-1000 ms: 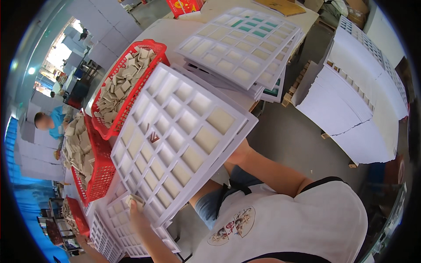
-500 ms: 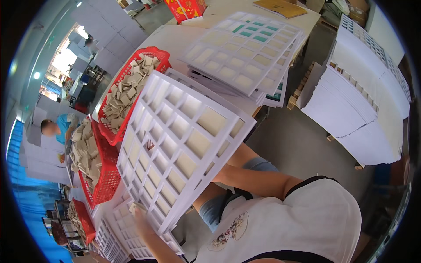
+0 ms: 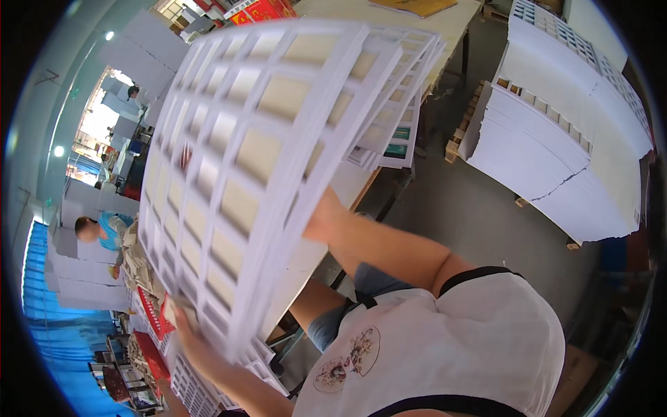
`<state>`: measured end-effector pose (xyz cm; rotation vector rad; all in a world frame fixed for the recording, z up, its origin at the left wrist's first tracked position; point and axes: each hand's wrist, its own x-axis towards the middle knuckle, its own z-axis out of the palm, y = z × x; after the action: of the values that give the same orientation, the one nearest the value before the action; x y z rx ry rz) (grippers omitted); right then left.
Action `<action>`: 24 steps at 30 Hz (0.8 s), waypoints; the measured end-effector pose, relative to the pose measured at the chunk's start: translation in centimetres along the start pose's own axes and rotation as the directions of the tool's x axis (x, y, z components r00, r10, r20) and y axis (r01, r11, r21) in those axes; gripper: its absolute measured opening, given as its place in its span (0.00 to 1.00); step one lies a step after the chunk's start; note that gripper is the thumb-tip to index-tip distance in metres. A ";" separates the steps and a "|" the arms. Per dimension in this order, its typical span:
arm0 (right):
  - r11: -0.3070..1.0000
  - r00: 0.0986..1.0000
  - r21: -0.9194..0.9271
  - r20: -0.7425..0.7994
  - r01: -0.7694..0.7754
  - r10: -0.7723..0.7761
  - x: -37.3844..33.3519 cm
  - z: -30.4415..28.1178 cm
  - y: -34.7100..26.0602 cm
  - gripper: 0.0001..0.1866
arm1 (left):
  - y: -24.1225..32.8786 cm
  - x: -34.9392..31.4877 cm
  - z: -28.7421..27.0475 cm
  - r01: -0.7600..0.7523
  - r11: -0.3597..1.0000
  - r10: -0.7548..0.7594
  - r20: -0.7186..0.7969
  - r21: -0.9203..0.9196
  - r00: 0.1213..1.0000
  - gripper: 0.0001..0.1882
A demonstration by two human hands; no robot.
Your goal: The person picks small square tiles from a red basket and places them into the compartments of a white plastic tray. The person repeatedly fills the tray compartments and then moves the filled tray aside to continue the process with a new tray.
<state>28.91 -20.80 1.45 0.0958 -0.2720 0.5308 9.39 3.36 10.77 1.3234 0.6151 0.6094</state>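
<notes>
A large white grid panel (image 3: 292,167) is lifted and tilted steeply in front of me, with at least one more panel layered behind it. Many of its cells show cream squares (image 3: 260,156), and one has a reddish mark (image 3: 185,156). My right hand (image 3: 324,217) is closed on the panel's right edge, its fingertips hidden behind. At the lower left edge, my left hand (image 3: 183,321) is closed against the panel, with a beige piece showing at its fingers. Its exact hold is partly blurred.
More grid panels (image 3: 389,132) are stacked on the table behind; others (image 3: 191,389) lie lower left. Red baskets (image 3: 149,354) hold beige pieces. A red box (image 3: 264,10) and yellow folder (image 3: 420,5) lie far back. White sheets (image 3: 535,160) on pallets stand right. A person (image 3: 114,229) works left.
The panel has risen and tipped more upright, moving left and covering the baskets and much of the rear stack. Both hands moved with it, and my view has shifted slightly.
</notes>
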 end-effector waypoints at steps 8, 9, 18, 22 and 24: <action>0.907 0.938 -0.263 0.197 0.330 -0.284 7.4 5.4 -18.1 0.17 | 2.3 7.5 22.1 0.091 0.969 0.061 0.584 -0.228 0.810 0.21; 0.891 0.942 -0.310 0.138 0.333 -0.305 7.6 5.5 -20.4 0.17 | 2.3 8.2 24.8 0.122 0.967 0.043 0.619 -0.222 0.785 0.20; 0.184 0.309 -0.825 -0.012 0.535 -0.951 1.1 -1.3 -31.5 0.24 | -7.5 7.0 40.2 -0.029 0.992 0.056 0.217 -0.123 0.975 0.28; -0.074 0.317 -0.890 0.237 0.451 -0.918 0.9 -0.1 -30.8 0.27 | -8.1 9.2 41.8 0.108 0.980 -0.049 0.319 -0.168 0.946 0.26; -0.403 0.176 -0.901 0.428 0.159 -0.886 2.0 -0.2 -30.3 0.36 | -7.0 9.4 40.1 0.114 0.962 -0.001 0.415 -0.249 0.910 0.25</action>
<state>46.09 -45.85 1.22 -1.2824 0.1981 -1.1154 44.97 -18.41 8.84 1.1253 0.2134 0.3328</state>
